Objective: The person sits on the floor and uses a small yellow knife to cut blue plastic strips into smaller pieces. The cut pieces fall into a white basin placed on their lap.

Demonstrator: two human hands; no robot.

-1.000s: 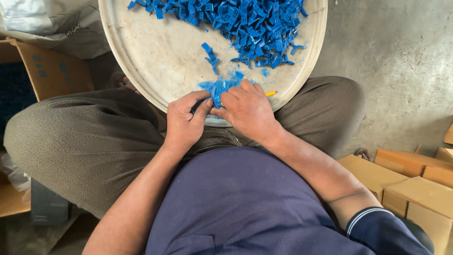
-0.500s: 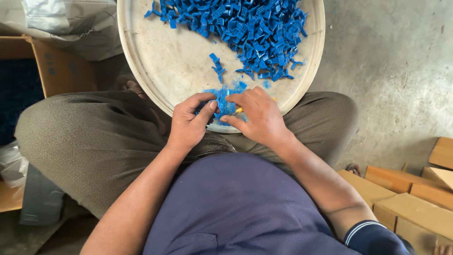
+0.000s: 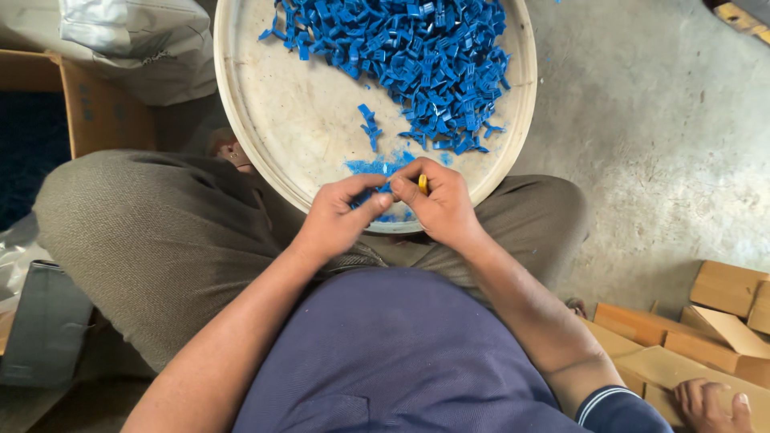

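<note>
Our left hand [image 3: 341, 220] and right hand [image 3: 437, 204] meet at the near rim of the round tray [image 3: 273, 152] on our lap, fingertips pinching small blue pieces [image 3: 377, 188] with a yellow bit [image 3: 423, 184] showing, seemingly to work them together. Farther across the tray lies the blue heap [image 3: 425, 60]. Since earlier, our hands have lifted and closed.

Soft even daylight, faint shadows, sharp focus, slight wide-angle bending at edges.

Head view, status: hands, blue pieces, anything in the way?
Left hand and right hand pinch small blue plastic pieces at tray rim. Yellow bit in right fingers. Nothing blocking.
</note>
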